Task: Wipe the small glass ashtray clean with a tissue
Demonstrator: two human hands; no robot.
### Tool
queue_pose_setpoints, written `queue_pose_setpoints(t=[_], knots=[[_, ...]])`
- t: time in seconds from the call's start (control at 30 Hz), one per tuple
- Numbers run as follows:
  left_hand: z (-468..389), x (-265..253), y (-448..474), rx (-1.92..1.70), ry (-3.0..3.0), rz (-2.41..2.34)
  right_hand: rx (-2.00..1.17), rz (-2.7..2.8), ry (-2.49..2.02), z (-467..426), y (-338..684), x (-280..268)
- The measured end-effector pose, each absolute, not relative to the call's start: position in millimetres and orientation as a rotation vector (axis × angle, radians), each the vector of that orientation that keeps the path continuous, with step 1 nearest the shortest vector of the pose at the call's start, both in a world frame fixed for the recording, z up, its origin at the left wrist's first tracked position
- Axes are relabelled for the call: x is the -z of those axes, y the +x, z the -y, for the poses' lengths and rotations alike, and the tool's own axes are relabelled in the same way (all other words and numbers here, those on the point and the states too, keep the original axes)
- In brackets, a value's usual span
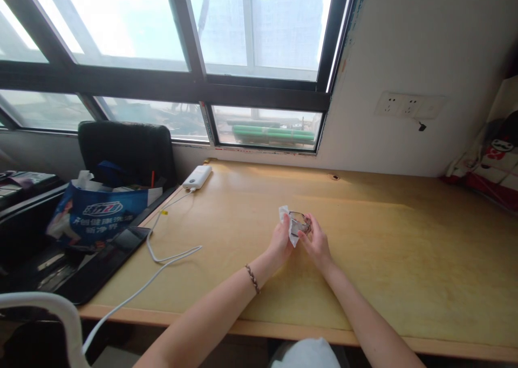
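My left hand [282, 239], with a dark braided bracelet on its wrist, is closed on a white tissue [293, 237] at the middle of the table. Part of the tissue sticks up above the thumb and part hangs below it. A pair of thin-framed eyeglasses [298, 217] spans the gap between my hands, its left side meeting the tissue. My right hand [317, 242] grips the other side of the eyeglasses with thumb and fingers. The fingers behind the tissue are hidden.
The wooden table [404, 260] runs below a window and a white wall with sockets [408, 106]. A white power bank [197, 177] trails a white cable [156, 259] over the left edge. On the left are a black chair [125, 147] and a blue bag [101, 214].
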State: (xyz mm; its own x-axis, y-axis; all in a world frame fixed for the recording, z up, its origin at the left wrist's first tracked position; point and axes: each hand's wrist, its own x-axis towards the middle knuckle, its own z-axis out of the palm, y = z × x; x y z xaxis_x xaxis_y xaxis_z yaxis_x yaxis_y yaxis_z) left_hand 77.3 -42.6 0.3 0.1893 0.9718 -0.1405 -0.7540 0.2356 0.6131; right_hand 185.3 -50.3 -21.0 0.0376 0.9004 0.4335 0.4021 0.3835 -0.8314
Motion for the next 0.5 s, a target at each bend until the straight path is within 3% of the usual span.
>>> queue_pose_setpoints(t=[0.5], knots=[[37.5,-0.5,71.9,-0.959,0.426,-0.381,-1.029,1.397,-0.845,61.4,191.2,-9.8]])
